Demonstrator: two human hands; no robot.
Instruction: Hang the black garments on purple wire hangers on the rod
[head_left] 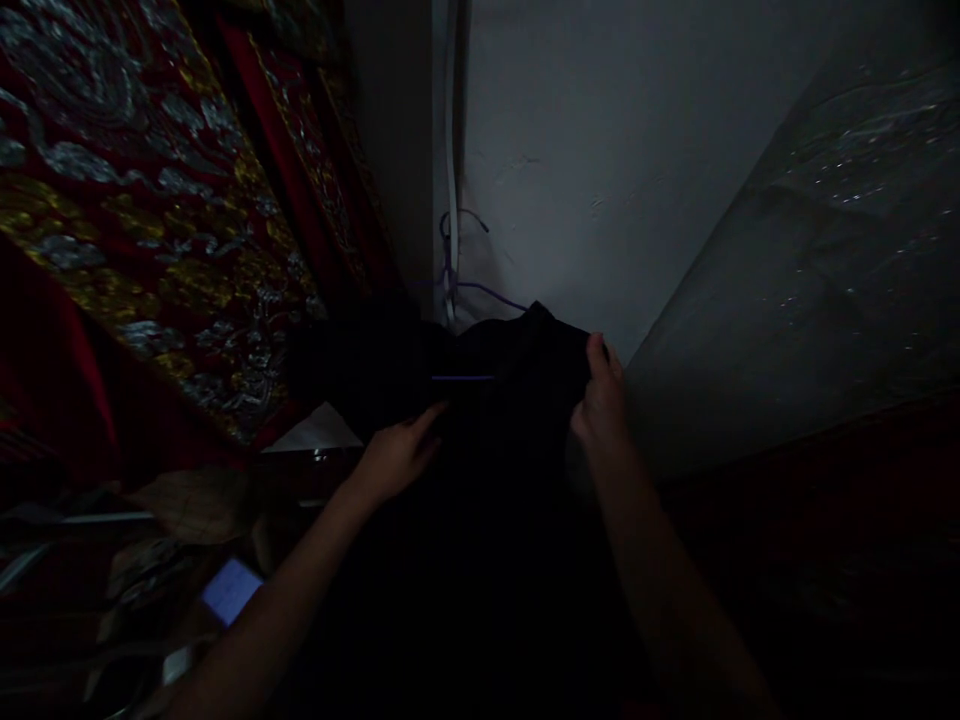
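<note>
From here, the dark garment [510, 450] sits on a purple hanger [448, 279] by the wall [600, 160]. The right hand [602, 400] pinches its edge, likely to hold it spread; the half-curled left hand [396, 458] meets its front (too dim to tell any grip).

Matt black garment [517, 450] against glittering embroidered hanging [202, 270]!
And look: soft-looking, lightless cloth here, metallic-bright stitching there; the hanger [463, 378] smooth; the wall [585, 180] matt, lightly scuffed; that sheet [847, 220] crinkled, glossy, plastic-looking.
</note>
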